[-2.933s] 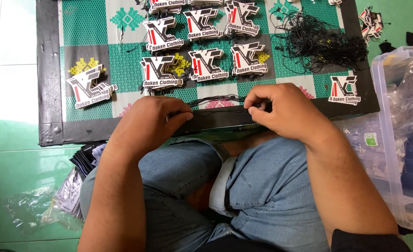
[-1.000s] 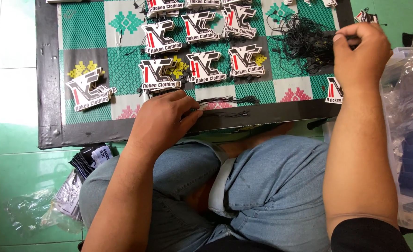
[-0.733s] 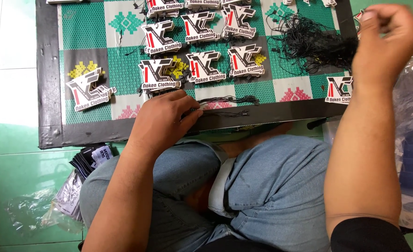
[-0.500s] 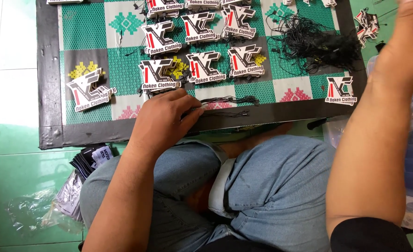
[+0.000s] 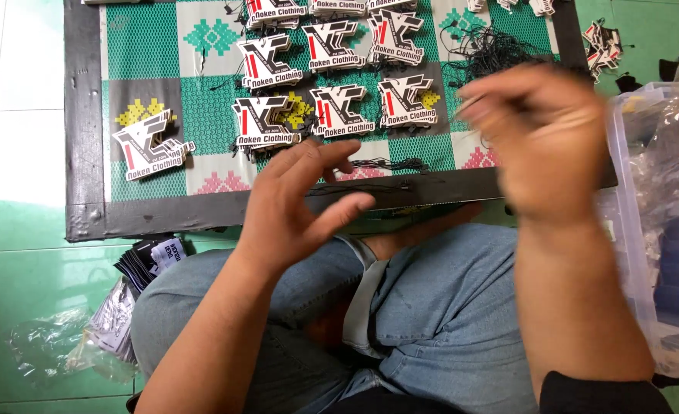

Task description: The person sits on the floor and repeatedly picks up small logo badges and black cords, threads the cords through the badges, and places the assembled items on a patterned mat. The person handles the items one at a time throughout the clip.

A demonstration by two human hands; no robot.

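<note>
- The left hand (image 5: 301,203) is hovering with spread, loosely curled fingers just above the near black border of the green-and-white patterned mat (image 5: 155,46), and it is holding nothing.
- The right hand (image 5: 546,146) is raised over the right part of the mat and is blurred; its fingers are looking bent together, but I cannot tell if they are pinching something.
- A thin black string (image 5: 370,186) is lying along the black border, just in front of the left fingertips, probably because there it is easy to pick up against the flat edge.
- The white, black and red cardboard hang tags (image 5: 335,111) are lying flat in rows in the middle of the mat, faces up, so each one is staying separate and easy to take.
- One single tag (image 5: 151,146) is lying apart on the left side.
- A tangled heap of black strings (image 5: 493,50) is resting at the far right of the mat, near the right hand.
- A clear plastic storage box (image 5: 661,222) is standing just beside the right arm, and it is limiting the room on that side.
- On the left, the green tiled floor (image 5: 17,268) is giving more free room, though a small pile of dark labels (image 5: 151,261) and a clear plastic bag (image 5: 48,353) are lying near the knee in blue jeans (image 5: 431,322).
</note>
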